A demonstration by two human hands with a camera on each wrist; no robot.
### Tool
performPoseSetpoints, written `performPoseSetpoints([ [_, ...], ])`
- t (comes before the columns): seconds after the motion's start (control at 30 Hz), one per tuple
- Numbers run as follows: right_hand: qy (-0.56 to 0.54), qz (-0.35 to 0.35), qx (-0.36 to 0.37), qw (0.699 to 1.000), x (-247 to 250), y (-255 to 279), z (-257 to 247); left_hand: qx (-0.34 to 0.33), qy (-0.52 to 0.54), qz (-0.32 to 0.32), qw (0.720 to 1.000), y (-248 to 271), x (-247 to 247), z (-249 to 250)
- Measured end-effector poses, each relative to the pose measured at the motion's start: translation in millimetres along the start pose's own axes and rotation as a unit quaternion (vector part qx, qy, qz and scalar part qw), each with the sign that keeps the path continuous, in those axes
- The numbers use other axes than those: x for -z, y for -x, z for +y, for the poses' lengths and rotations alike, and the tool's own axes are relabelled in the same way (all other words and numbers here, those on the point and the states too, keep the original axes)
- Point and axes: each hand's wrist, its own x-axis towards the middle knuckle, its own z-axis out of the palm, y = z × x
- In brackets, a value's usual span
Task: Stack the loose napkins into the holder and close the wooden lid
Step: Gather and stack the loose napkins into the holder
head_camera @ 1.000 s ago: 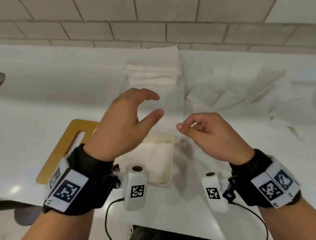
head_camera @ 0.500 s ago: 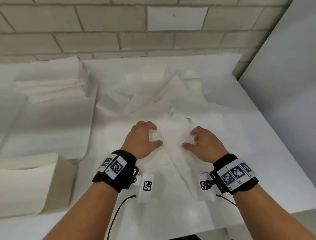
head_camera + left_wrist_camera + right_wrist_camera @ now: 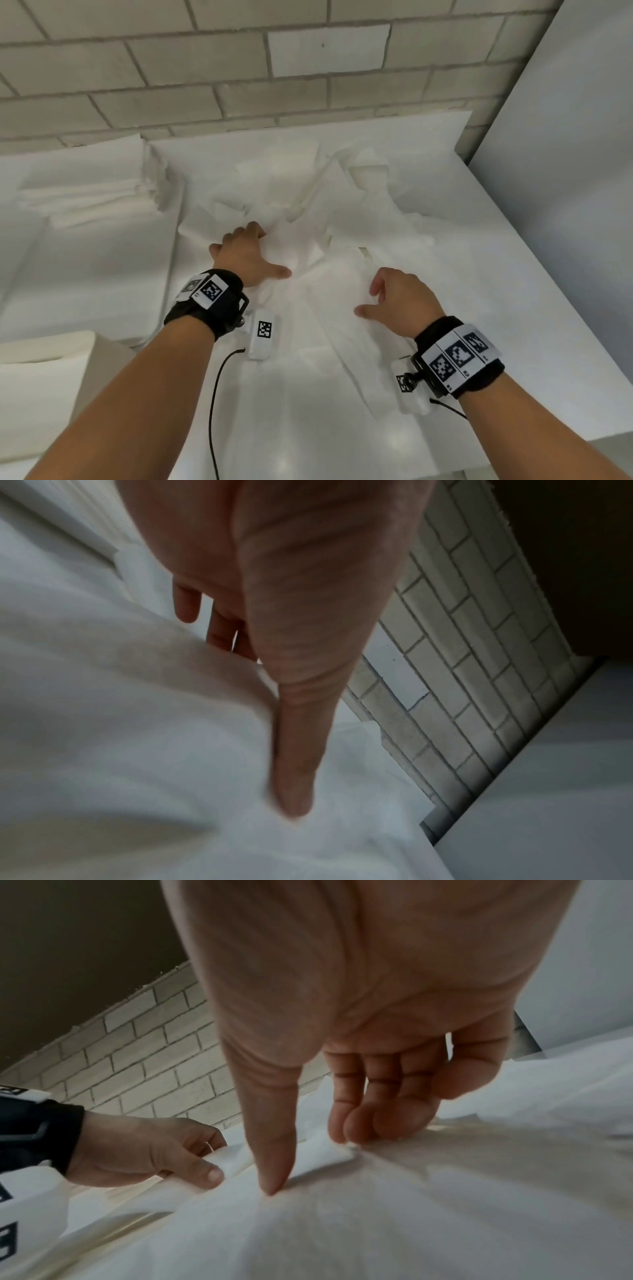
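Note:
A heap of loose white napkins (image 3: 329,205) lies spread over the white table. My left hand (image 3: 274,251) sits at the heap's left side. The right wrist view shows this left hand (image 3: 219,1158) pinching a raised napkin fold (image 3: 236,1153) between thumb and curled fingers. My right hand (image 3: 365,301) is on a flat napkin (image 3: 335,287) nearer to me. Its thumb (image 3: 270,1172) presses down while the curled fingers (image 3: 346,1123) bunch a ridge of paper against it. The cream holder (image 3: 106,377) stands at the lower left. No wooden lid is in view.
A neat pile of folded napkins (image 3: 96,198) rests at the back left beside a brick wall (image 3: 239,68). A grey panel (image 3: 565,171) closes off the right side, and the table's right edge (image 3: 582,329) runs just beyond my right wrist.
The view swung from the holder and wooden lid to the loose heap. Both hands came down onto the napkins, and the left hand has since slid farther away into the heap.

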Motion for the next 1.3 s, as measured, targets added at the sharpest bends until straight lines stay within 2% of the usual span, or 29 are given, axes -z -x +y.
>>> performPoseSetpoints([
  [0.07, -0.007, -0.002, 0.0, 1.0, -1, -1, -1, -0.012, 0.012, 0.008, 1.0, 1, 2, 0],
  [0.2, -0.001, -0.002, 0.001, 1.0, -5, -3, -7, -0.059, 0.048, -0.017, 0.997, 7, 8, -3],
  [0.4, 0.012, -0.03, 0.014, 0.999, -10, -3, -16, -0.1, 0.183, 0.008, 0.978, 24, 16, -11],
  [0.5, -0.047, -0.041, 0.033, 0.998, -8, -5, -14, -0.079, 0.256, -0.008, 0.963, 35, 13, -20],
  [0.63, -0.109, -0.098, 0.058, 0.988, -7, -1, -9, -0.013, 0.297, -0.094, 0.95, 47, 3, -30],
  [0.7, -0.141, -0.094, 0.06, 0.984, -2, 4, -5, 0.024, 0.359, -0.13, 0.924, 51, 1, -34],
  [0.77, -0.173, -0.071, 0.062, 0.98, 8, 9, -1, 0.032, 0.411, -0.147, 0.899, 52, -2, -40],
  [0.87, -0.204, -0.015, 0.073, 0.976, 30, 18, -3, 0.02, 0.474, -0.131, 0.871, 60, -3, -43],
  [0.93, -0.258, 0.0, 0.097, 0.961, 47, 30, -17, 0.027, 0.513, -0.106, 0.851, 64, -6, -41],
  [1.0, -0.365, -0.025, 0.129, 0.922, 61, 41, -38, 0.03, 0.563, -0.09, 0.821, 66, -7, -37],
  [1.07, -0.484, -0.042, 0.147, 0.862, 67, 44, -56, 0.028, 0.608, -0.093, 0.788, 70, -6, -31],
  [1.13, -0.546, -0.027, 0.156, 0.823, 64, 38, -71, 0.016, 0.643, -0.097, 0.76, 76, -5, -24],
  [1.2, -0.539, 0.006, 0.149, 0.829, 51, 24, -83, 0.018, 0.676, -0.103, 0.729, 81, -2, -18],
  [1.3, -0.465, 0.041, 0.108, 0.878, 11, 1, -93, 0.031, 0.719, -0.133, 0.681, 91, 2, -9],
])
